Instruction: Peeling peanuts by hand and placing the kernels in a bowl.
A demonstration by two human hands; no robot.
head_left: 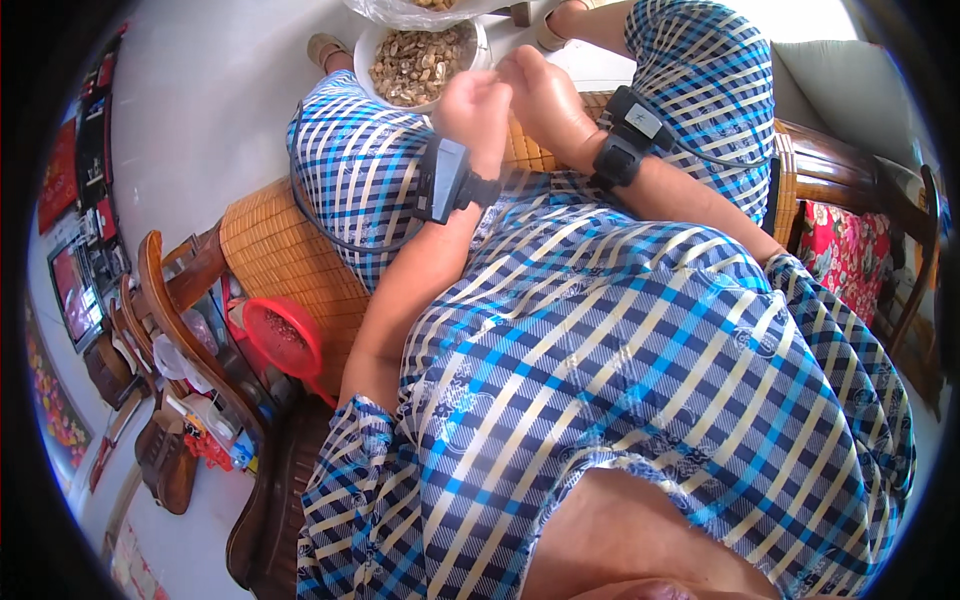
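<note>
My left hand (474, 108) and my right hand (541, 92) meet between my knees, fingertips close together. Both are closed, the left slightly blurred; whatever sits between the fingers is hidden. Just beyond and to the left stands a white round tub (482, 50), holding many tan, broken pieces that look like peanut shells (420, 68). At the tub's far side a clear plastic bag (385, 12) shows more tan pieces (436, 4). Each wrist carries a strapped black device, the left one (441, 180) and the right one (634, 130), with cables running from them.
I sit on a wooden seat with a woven bamboo mat (290, 245). A red plastic basket (284, 338) is by my left elbow, near a curved wooden armrest (160, 285). At right lie a red floral cushion (845, 250) and a grey cushion (850, 105). A screen (76, 290) stands far left.
</note>
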